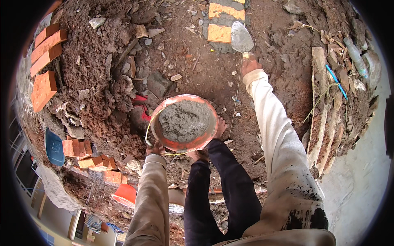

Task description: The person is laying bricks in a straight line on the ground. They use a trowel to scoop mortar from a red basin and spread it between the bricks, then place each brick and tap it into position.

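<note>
My right hand [250, 64] is closed round the handle of a pointed trowel [242, 37]. Its grey, mortar-smeared blade lies beside the right end of an orange brick [219, 33], partly over the brick's edge. Beyond it, another orange brick [232, 12] lies in wet grey mortar [223, 20]. Near my feet, my left hand [154, 148] grips the near left rim of an orange bucket [208, 141], its thin yellow handle beside my fingers. Wet grey mortar [184, 120] fills much of the bucket. A thin string [236, 100] runs past the trowel over the soil.
Loose bricks [44, 88] sit on the dirt mound at left, with more bricks [76, 147] near a blue tub [54, 146]. An orange basin [124, 194] is lower left. Long rough boards [317, 110] and a blue stick [336, 82] edge the right side.
</note>
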### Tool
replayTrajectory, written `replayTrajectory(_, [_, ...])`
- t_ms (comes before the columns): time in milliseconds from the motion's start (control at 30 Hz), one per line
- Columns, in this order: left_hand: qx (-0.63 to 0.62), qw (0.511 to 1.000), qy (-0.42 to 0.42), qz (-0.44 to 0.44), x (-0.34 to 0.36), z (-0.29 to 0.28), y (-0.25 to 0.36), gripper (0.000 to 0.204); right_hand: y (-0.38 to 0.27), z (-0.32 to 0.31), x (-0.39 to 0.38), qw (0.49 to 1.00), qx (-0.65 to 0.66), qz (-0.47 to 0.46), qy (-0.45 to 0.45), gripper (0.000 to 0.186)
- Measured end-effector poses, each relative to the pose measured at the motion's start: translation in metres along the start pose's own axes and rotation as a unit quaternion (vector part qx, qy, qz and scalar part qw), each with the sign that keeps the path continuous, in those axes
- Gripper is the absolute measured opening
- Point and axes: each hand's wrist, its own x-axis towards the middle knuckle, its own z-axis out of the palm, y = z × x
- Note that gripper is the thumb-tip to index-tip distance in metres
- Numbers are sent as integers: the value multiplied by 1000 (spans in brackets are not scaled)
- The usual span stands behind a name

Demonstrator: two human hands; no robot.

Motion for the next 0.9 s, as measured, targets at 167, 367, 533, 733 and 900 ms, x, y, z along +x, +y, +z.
replayTrajectory(167, [1, 1000, 11, 6, -7, 0, 5, 20, -10, 1, 3, 944, 306, 102, -65, 33])
replayTrajectory(367, [20, 1000, -13, 14, -9, 8, 9, 18, -52, 10, 14, 862, 482, 136, -70, 36])
replayTrajectory(533, [30, 999, -15, 20, -11, 4, 10, 17, -48, 22, 12, 970, 224, -12, -92, 38])
replayTrajectory(733, [57, 998, -13, -26, -17, 6, 16, 21, 10, -1, 16, 997, -23, -76, -7, 33])
replayTrajectory(900, [34, 999, -14, 21, -17, 5, 13, 21, 7, -11, 5, 957, 261, 69, -102, 34])
